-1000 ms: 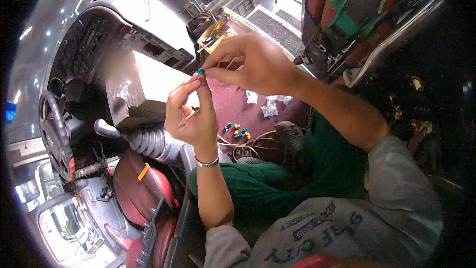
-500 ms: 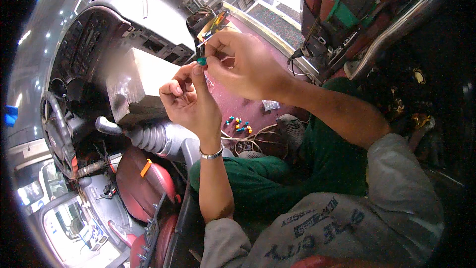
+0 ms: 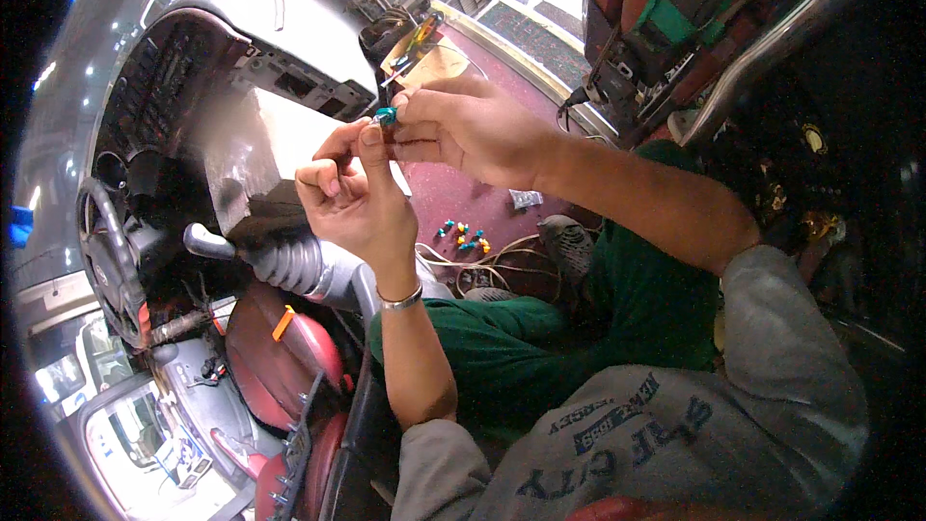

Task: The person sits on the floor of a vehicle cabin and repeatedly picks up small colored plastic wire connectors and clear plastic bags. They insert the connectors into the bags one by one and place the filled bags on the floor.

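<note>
Up in front of me, my left hand (image 3: 359, 214) and my right hand (image 3: 477, 127) meet at a tiny green bulb-like piece (image 3: 387, 116) with a pale, shiny end. The left thumb and forefinger pinch the pale end, while the right fingertips grip the green end; its exact kind is too small to tell. Down on the reddish floor (image 3: 473, 198), several small blue, yellow and orange pieces (image 3: 465, 236) lie in a loose group. A small clear plastic bag (image 3: 526, 200) rests beyond them, near my shoe (image 3: 567, 239).
A light-coloured box (image 3: 280, 140) stands left of my hands, with a gear lever (image 3: 209, 242) and steering wheel (image 3: 114, 265) nearby. Yellow-handled tools (image 3: 422, 37) lie by cardboard (image 3: 446, 62) ahead. Pale cables (image 3: 506, 260) loop near my feet. A metal rail (image 3: 762, 58) rises on the right.
Both hands have shifted slightly left, still joined at the green piece. The right fingers have curled in closer, and more of the piece's shiny end shows.
</note>
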Demonstrator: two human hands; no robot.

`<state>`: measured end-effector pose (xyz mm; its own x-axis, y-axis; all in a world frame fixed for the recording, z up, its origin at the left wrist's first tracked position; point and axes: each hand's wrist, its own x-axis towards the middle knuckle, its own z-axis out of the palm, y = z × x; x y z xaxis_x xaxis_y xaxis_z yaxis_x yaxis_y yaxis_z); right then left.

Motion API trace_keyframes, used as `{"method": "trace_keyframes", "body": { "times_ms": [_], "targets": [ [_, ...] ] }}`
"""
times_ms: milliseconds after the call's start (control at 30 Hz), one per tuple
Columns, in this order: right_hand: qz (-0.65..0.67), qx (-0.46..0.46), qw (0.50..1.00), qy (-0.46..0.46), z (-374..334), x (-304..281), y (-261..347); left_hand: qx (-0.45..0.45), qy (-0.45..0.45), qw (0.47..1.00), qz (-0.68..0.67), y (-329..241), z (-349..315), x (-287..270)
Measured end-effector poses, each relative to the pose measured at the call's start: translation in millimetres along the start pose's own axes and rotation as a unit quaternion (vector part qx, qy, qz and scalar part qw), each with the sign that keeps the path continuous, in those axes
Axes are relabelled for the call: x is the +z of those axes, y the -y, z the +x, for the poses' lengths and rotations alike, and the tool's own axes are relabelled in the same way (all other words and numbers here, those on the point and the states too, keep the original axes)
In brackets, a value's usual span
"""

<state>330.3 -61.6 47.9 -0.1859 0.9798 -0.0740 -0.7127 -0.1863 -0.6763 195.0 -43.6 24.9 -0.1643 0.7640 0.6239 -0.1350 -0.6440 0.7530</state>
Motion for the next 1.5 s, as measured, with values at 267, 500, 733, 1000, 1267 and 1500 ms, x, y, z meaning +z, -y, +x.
{"method": "trace_keyframes", "body": {
  "times_ms": [267,500,733,1000,1267,1500],
  "targets": [
    [0.175,0.086,0.98,0.038,7.3,-6.7,-9.0,0.045,0.066,0.983,0.166,-26.7,2.7,-3.5],
    [-0.155,-0.06,0.985,0.041,2.4,-4.8,5.5,0.0,0.049,0.996,0.072,-20.9,6.6,-3.8],
    [-0.316,-0.243,0.916,0.032,-4.2,-8.2,6.6,-0.098,0.045,0.987,0.122,-23.7,4.7,-1.6],
    [-0.436,-0.254,0.861,0.063,-3.5,-13.9,21.2,-0.06,0.07,0.983,0.156,-11.9,5.4,-13.0],
    [-0.6,-0.348,0.718,0.055,0.6,-19.2,29.2,0.008,0.085,0.977,0.194,-6.9,6.2,-18.2],
    [-0.452,-0.223,0.862,0.043,-0.6,-13.2,19.6,-0.032,0.058,0.989,0.133,-7.7,2.8,-16.3]
  ]
}}
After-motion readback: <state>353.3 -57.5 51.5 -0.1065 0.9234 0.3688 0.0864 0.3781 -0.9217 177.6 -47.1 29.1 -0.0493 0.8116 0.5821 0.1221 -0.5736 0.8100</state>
